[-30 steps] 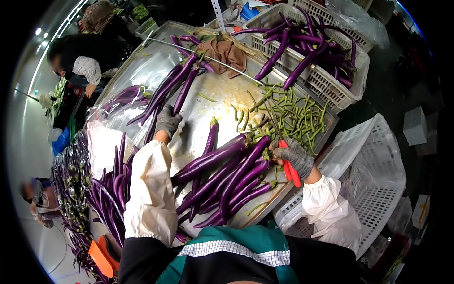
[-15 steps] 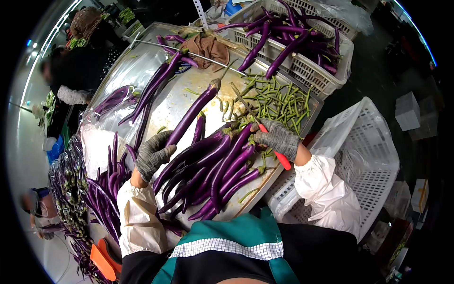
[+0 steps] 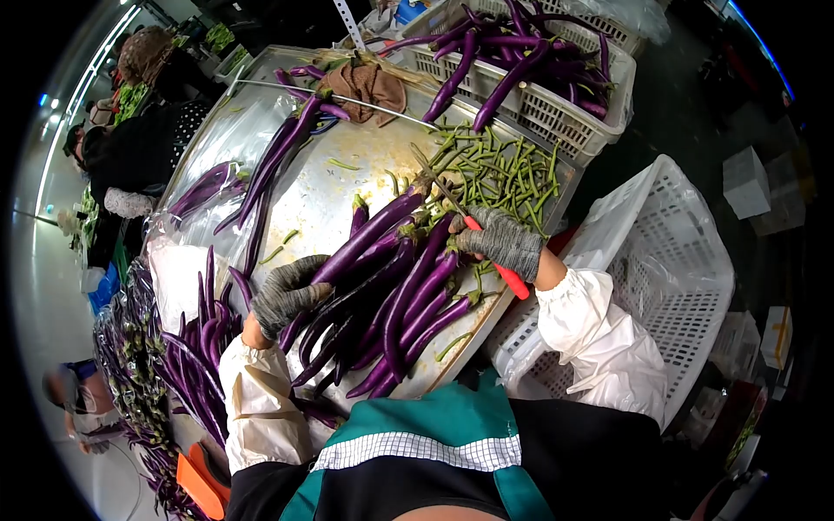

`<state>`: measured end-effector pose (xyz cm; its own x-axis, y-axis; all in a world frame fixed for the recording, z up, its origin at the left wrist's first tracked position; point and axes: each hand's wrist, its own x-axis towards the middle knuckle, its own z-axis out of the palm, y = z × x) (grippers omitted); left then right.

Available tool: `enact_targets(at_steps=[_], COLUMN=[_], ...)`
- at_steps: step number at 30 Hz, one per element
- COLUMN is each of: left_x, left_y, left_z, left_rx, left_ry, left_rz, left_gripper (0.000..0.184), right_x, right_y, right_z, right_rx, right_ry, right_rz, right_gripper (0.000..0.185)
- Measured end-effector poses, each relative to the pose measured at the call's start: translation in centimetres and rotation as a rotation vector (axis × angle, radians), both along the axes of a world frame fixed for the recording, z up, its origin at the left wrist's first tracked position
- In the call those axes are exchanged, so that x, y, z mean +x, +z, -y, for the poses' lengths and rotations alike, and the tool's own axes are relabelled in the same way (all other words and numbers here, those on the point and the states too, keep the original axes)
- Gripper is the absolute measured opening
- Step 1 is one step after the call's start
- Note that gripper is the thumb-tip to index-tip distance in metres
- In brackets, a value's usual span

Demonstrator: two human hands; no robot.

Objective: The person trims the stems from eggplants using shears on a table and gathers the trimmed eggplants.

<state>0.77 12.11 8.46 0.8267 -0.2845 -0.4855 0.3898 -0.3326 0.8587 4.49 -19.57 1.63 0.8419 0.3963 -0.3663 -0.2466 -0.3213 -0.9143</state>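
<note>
My left hand (image 3: 289, 295), in a grey knit glove, is closed round the lower end of a long purple eggplant (image 3: 372, 227). The stem end of this eggplant points up and right, close to the blade of a red-handled knife (image 3: 519, 284). My right hand (image 3: 502, 243), also gloved, grips that knife, its blade slanting up and left. Under and between my hands lies a pile of long eggplants (image 3: 413, 317) on a metal table (image 3: 334, 195). Cut green stem pieces (image 3: 512, 174) are heaped just beyond the knife.
A crate (image 3: 565, 122) full of eggplants stands at the back right. A white basket (image 3: 669, 286) lined with plastic is at right. More eggplants (image 3: 195, 365) lie at left, near an orange object (image 3: 201, 486). A brown cloth (image 3: 365, 91) lies on the table. Other people (image 3: 143, 156) are at left.
My left hand has swung the eggplant down and right, bringing its stem end from above the table to beside the knife blade. My right hand keeps its hold on the knife.
</note>
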Motion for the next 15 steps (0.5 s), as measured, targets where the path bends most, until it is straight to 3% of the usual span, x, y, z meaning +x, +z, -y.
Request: enact_targets(at_steps=[15], left_x=[-0.02], left_y=[-0.41], left_z=[-0.25], left_rx=[-0.007], left_ry=[0.009], left_rz=[-0.031], left_gripper=[0.040], right_x=[0.48], right_y=[-0.60], right_z=[-0.64], right_rx=[0.096], right_ry=[-0.027], right_rz=[-0.048], right_gripper=[0.020])
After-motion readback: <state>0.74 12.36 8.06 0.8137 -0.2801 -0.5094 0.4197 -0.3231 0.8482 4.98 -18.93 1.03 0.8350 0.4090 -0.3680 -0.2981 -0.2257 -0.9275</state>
